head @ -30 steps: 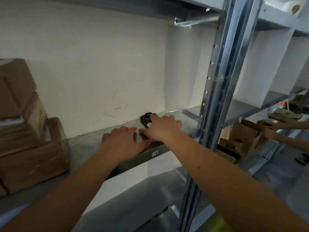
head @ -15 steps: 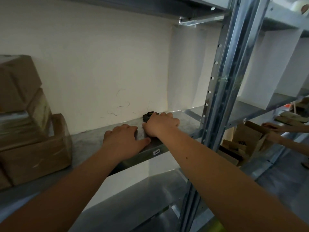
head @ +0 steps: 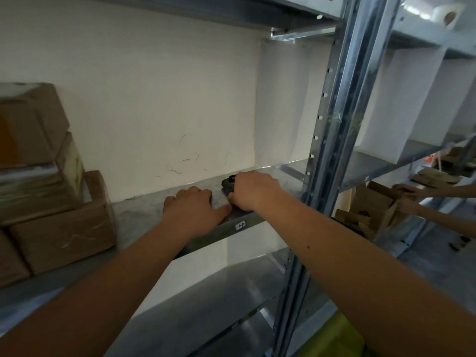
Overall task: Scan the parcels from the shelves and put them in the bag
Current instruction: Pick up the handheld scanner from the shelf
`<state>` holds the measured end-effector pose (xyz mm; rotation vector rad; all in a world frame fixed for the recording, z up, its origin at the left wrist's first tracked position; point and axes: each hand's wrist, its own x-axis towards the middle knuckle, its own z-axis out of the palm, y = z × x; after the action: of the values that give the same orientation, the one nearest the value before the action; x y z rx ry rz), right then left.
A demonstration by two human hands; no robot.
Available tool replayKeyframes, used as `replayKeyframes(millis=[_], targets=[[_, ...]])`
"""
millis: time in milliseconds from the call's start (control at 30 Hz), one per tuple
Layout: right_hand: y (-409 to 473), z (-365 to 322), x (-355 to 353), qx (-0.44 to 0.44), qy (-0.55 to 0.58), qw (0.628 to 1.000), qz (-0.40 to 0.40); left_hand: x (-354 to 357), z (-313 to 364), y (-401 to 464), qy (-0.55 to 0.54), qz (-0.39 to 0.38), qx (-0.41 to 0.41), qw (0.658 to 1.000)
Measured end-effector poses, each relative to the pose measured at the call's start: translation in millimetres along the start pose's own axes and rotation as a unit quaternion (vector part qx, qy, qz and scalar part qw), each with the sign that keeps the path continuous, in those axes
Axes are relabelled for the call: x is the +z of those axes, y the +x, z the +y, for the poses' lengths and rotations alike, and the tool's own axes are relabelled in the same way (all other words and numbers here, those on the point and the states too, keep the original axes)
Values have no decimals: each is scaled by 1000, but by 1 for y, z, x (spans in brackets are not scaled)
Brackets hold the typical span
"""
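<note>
Over at the far left of the metal shelf [head: 144, 215], cardboard parcels [head: 51, 202] sit stacked against the pale back wall [head: 154, 99], the top ones tilted and one wrapped in clear film. Moving right along the shelf, the person's left hand [head: 192, 212] lies palm-down on the bare grey board near the front edge, fingers straight and a little spread, thumb pointing toward the other hand; it holds nothing and just presses flat on the shelf. Just beside it, almost touching the thumb, the right hand [head: 253, 190] has its fingers curled over a dark handheld scanner [head: 228, 183] that lies on the shelf, only the far black end showing past the knuckles; the grip looks closed round it, though the hand hides most of the device. A small white label [head: 240, 225] is stuck on the front lip of the shelf below the two hands. Right of the hands stands the perforated steel upright [head: 342, 124] of the rack, close beside the right forearm. Past the upright, lower down, another person's arms [head: 438, 217] reach toward open brown cardboard boxes [head: 371, 210], with flattened cardboard [head: 435, 176] lying further back. Below the shelf, near the bottom edge right of the upright, a patch of yellow-green material [head: 337, 338] shows; I cannot tell what it is
</note>
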<state>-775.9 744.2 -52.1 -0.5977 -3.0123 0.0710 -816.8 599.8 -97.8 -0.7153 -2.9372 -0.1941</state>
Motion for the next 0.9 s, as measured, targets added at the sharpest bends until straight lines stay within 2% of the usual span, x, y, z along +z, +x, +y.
replayKeyframes(millis=[633,800,900], targets=[[-32,5,7,60,-53,996,-25,-4,-1,-7,-5,-12,7,1000],[-34,-4,14,97,-16,994,-37,-5,-1,-5,-5,-10,7,1000],[-35,-8,23,104,-1,995,-2,-4,-2,-4,-7,-7,5,1000]])
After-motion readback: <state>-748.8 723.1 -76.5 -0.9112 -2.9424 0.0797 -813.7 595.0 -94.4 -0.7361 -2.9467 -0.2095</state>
